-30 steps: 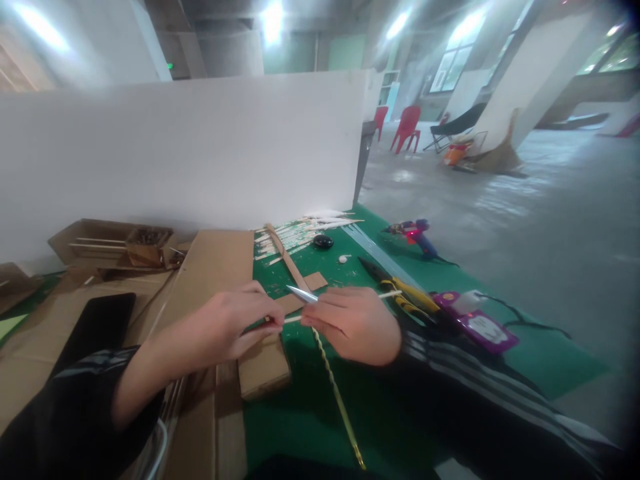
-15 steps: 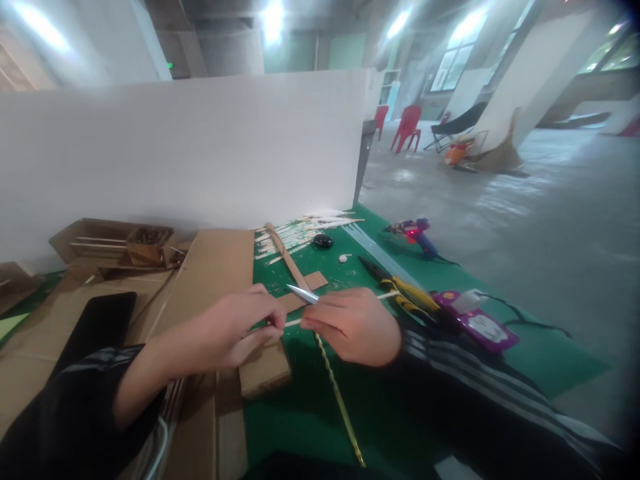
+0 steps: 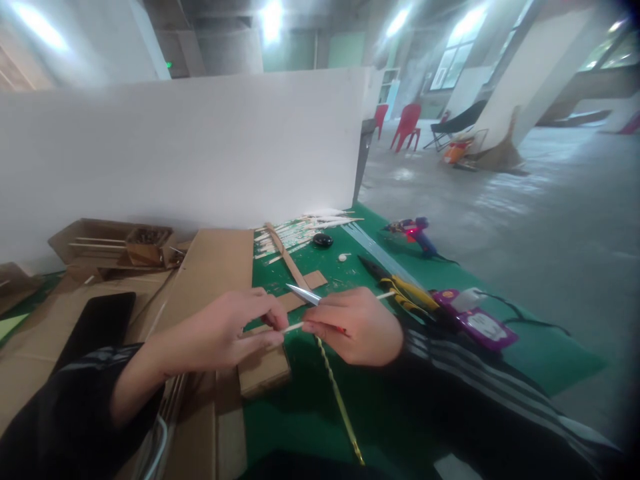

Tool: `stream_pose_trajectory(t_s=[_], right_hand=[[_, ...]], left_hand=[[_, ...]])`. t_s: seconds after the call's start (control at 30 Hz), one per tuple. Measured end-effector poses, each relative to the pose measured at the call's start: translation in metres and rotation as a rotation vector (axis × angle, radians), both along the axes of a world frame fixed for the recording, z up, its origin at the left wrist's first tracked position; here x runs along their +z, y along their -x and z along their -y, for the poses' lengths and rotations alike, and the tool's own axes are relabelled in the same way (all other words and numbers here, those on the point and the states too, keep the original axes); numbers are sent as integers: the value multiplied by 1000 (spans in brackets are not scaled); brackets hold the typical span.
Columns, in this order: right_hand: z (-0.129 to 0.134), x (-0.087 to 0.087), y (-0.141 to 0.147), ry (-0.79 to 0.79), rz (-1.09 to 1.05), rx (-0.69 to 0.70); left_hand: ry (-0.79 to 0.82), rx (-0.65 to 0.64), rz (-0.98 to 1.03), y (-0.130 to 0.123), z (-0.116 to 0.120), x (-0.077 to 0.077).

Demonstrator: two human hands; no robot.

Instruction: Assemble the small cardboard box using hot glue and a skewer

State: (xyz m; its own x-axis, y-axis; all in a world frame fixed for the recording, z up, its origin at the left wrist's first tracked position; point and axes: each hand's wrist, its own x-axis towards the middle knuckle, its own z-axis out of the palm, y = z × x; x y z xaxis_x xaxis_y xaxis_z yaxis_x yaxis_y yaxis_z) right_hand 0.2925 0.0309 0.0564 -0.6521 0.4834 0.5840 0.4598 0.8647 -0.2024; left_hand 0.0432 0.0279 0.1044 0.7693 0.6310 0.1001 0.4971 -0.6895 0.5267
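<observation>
My left hand point(image 3: 250, 327) has its thumb and fingertips at the near end of a thin pale wooden stick point(image 3: 294, 327). My right hand point(image 3: 357, 327) is closed round the same stick, whose far end sticks out beyond the knuckles. Also in that hand are scissors point(image 3: 304, 294), their pointed silver blades together and aimed left; the fingers hide most of the handle, with a bit of red showing. Beneath my hands lie a cardboard block point(image 3: 264, 369) and a twisted gold rod point(image 3: 334, 383).
Pliers point(image 3: 407, 293) with yellow handles lie right, beside a purple power strip point(image 3: 483, 323). A glue gun point(image 3: 417, 237), clear glue sticks point(image 3: 377, 250) and white-tipped sticks point(image 3: 290, 240) are farther back. Cardboard point(image 3: 215, 267) and a black phone point(image 3: 100, 327) are left. A white panel point(image 3: 200, 147) stands behind.
My left fingers have loosened and spread a little at the stick's end, and the stick has tilted slightly. My right hand stays nearly still with the scissors.
</observation>
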Motion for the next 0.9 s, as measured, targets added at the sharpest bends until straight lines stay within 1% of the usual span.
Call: stream_pose_trajectory(t_s=[0.27, 0.37, 0.5, 0.6, 0.7, 0.8, 0.9], right_hand=[[0, -3, 1, -45, 18, -25], [0, -5, 3, -77, 31, -7], [1, -7, 5, -103, 75, -17], [1, -7, 5, -83, 53, 5], [1, -4, 3, -23, 5, 39], [1, -1, 1, 26, -22, 49], [1, 1, -1, 42, -46, 54]], left_hand=[[-17, 5, -33, 1, -1, -1], [-13, -28, -70, 0, 1, 0], [-3, -74, -123, -1, 2, 2], [30, -74, -122, -1, 1, 2], [57, -57, -68, -2, 1, 2], [47, -52, -12, -2, 1, 2], [19, -51, 30, -3, 2, 1]])
